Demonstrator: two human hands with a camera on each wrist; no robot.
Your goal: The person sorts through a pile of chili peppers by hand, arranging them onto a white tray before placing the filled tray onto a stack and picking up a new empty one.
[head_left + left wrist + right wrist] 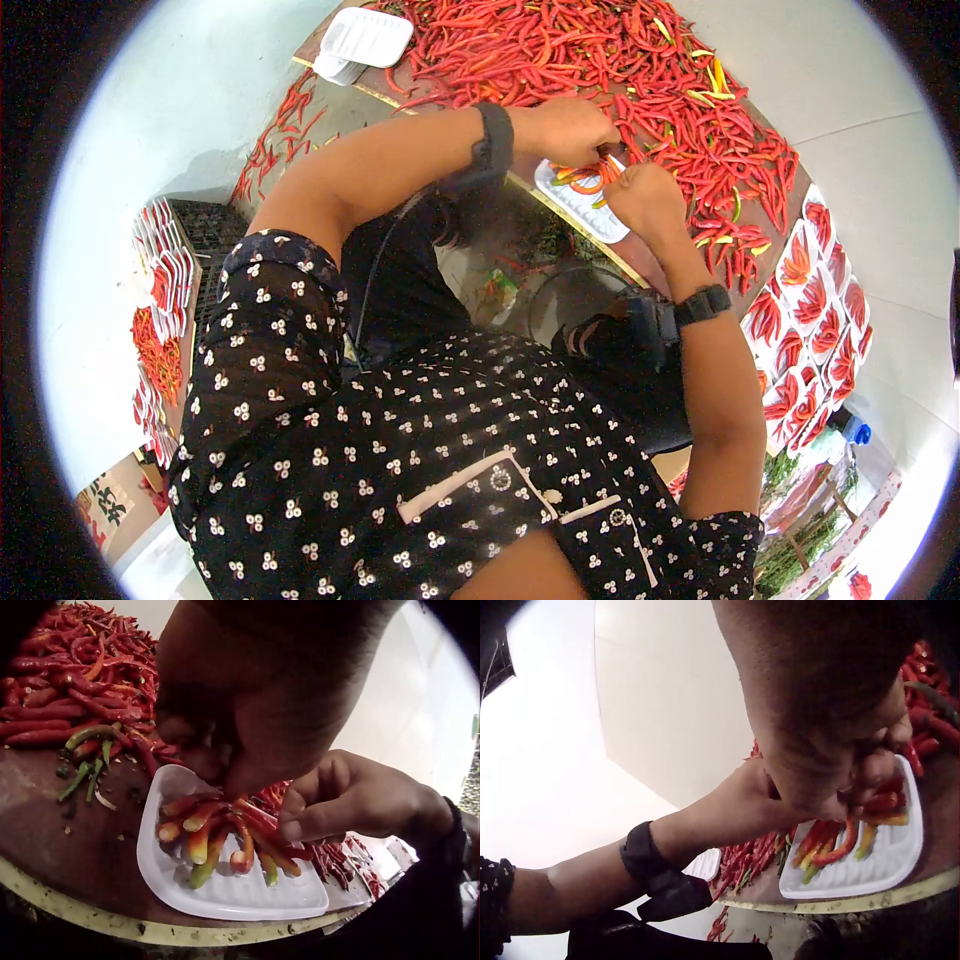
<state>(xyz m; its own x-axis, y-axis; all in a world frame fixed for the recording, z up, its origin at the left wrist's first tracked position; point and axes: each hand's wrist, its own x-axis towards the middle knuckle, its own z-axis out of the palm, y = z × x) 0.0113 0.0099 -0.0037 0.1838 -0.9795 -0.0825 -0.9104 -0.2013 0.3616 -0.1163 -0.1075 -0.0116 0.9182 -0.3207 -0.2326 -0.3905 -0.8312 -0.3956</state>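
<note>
Peppers (199,841) lie in the white tray (225,906); your right hand (648,203) pinches some over it, your left hand (568,131) curls above it, grip hidden; uneven tugging could spill them outside it.

We see white tray (232,901), ribbed inside, round corners, open side up, sitting on brown table (37,802) close to its pale edge. In it we see peppers (201,844), red and orange, some yellow or green near blunt ends. Those ends spread like fan toward edge; other ends partly hidden.
</note>
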